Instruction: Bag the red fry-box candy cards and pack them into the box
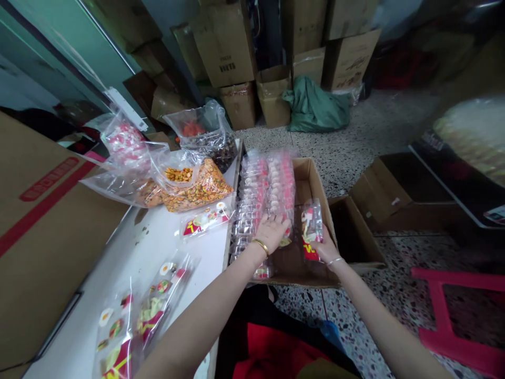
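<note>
A small clear plastic packet with red and yellow printing point(311, 229) was pinched upright by the right hand point(325, 250) over the open brown cardboard box point(311, 181), while the left hand point(271, 231) was laid spread on the rows of filled clear packets point(264, 189) inside. Light, soft and slippery by its look, the packet was probably best gripped at its sealed edges. Farther off, clear bags of orange snacks point(197, 187) were seen on the white table point(158, 247).

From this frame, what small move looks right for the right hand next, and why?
Probably lower the small packet into the open cardboard box, beside the rows of packed packets. The right hand holds it upright over the bare part of the box, while the left hand rests on the rows, seemingly steadying them.
</note>
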Demonstrator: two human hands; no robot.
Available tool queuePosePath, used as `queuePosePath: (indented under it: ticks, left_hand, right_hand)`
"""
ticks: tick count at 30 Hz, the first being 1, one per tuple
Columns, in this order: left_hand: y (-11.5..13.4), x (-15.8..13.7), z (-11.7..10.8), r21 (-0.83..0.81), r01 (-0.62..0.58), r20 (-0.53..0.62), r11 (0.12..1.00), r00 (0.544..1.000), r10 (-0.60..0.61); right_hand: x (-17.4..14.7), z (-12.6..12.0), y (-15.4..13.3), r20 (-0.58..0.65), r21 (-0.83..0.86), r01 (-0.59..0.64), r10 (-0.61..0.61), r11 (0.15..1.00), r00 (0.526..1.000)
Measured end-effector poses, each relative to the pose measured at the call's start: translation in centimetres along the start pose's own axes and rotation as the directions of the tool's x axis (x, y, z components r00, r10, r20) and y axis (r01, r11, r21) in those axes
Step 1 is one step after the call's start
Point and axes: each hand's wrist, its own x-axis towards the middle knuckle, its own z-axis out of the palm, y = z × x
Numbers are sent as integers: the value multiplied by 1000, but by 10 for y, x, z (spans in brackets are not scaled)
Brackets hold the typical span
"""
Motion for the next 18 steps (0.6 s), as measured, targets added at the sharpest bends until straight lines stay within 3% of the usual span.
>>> queuePosePath:
  ticks: [3, 5, 7, 10, 18]
  left_hand:
    - [-2, -5, 1, 12, 53, -85, 999, 995, -52]
    - [-3, -8, 0, 11, 56, -118, 998, 991, -55]
    - [-4, -10, -2, 0, 31, -128, 1000, 991, -31]
    - [-6, -14, -4, -42, -10, -119, 999, 993, 5]
    - [-17, -29, -9, -302, -6, -103, 953, 994, -26]
  right_hand:
    - [-26, -15, -19, -37, 303, -48, 62, 952, 997]
    - [-40, -23, -34, 20, 549, -132, 145, 826, 989]
    - [-48, -24, -47, 128, 691, -226, 191, 686, 973]
    - [-50, -15, -60, 231, 719, -281, 162, 636, 959]
    - [-44, 7, -67, 351, 759, -362, 128, 541, 928]
